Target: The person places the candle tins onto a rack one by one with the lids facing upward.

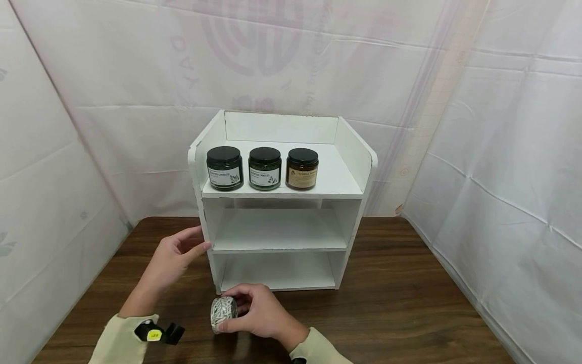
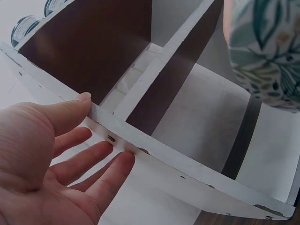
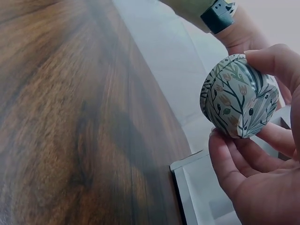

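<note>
My right hand (image 1: 263,311) holds a small round candle tin (image 1: 223,312) with a green leaf and flower print, tipped on its side in front of the shelf's lower left corner. In the right wrist view, thumb and fingertips grip the tin (image 3: 239,96) by its edges. At the left side panel of the white shelf unit (image 1: 202,202) is my left hand (image 1: 170,258). Its thumb touches the panel's front edge, and the loosely extended fingers lie along the outer face in the left wrist view. The tin (image 2: 267,56) also shows at that view's upper right.
On the top shelf stand two dark green candle jars (image 1: 225,169) (image 1: 265,169) and an amber one (image 1: 302,169), all with black lids. Two lower compartments are open at the front. The unit rests on a brown wooden table (image 1: 409,303), with white sheeting (image 1: 500,126) around it.
</note>
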The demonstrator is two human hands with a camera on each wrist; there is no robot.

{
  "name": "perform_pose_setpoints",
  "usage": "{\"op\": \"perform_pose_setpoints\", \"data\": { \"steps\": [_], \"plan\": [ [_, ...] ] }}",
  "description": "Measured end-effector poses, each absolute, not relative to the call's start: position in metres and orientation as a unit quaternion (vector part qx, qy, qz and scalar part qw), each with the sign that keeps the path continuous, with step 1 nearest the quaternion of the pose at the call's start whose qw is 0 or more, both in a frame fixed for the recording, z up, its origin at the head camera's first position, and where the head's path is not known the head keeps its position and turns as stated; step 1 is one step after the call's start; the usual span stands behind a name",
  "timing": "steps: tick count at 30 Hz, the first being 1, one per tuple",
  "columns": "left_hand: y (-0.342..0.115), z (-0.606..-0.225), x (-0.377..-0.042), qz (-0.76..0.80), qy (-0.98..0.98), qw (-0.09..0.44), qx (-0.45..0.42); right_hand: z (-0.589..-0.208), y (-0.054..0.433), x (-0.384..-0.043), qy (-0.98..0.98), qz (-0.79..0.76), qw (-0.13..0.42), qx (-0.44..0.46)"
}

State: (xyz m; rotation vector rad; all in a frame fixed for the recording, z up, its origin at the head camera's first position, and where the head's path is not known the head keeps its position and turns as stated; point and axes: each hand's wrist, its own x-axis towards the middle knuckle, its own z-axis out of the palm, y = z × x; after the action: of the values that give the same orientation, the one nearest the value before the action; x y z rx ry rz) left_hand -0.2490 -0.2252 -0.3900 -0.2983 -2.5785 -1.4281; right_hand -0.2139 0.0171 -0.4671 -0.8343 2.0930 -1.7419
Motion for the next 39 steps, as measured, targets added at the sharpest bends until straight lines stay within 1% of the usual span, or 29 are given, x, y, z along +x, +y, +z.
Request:
{"op": "perform_pose_setpoints", "data": {
  "steps": [14, 19, 29, 39],
  "plan": [
    [-0.225, -0.391, -0.248, -0.484, -0.864, 0.089, -0.104, -0.460, 0.017, -0.207, 0.649, -0.689, 0.158, -0.281],
    [-0.225, -0.390, -0.247, -0.483, -0.865, 0.090, -0.102, -0.459, 0.018, -0.206, 0.633, -0.702, 0.159, -0.284],
    [-0.224, -0.389, -0.247, -0.480, -0.866, 0.092, -0.104, -0.456, 0.020, -0.207, 0.633, -0.710, 0.158, -0.264],
    [-0.224, -0.390, -0.247, -0.482, -0.865, 0.094, -0.107, -0.453, 0.023, -0.205, 0.594, -0.735, 0.192, -0.264]
  ]
}}
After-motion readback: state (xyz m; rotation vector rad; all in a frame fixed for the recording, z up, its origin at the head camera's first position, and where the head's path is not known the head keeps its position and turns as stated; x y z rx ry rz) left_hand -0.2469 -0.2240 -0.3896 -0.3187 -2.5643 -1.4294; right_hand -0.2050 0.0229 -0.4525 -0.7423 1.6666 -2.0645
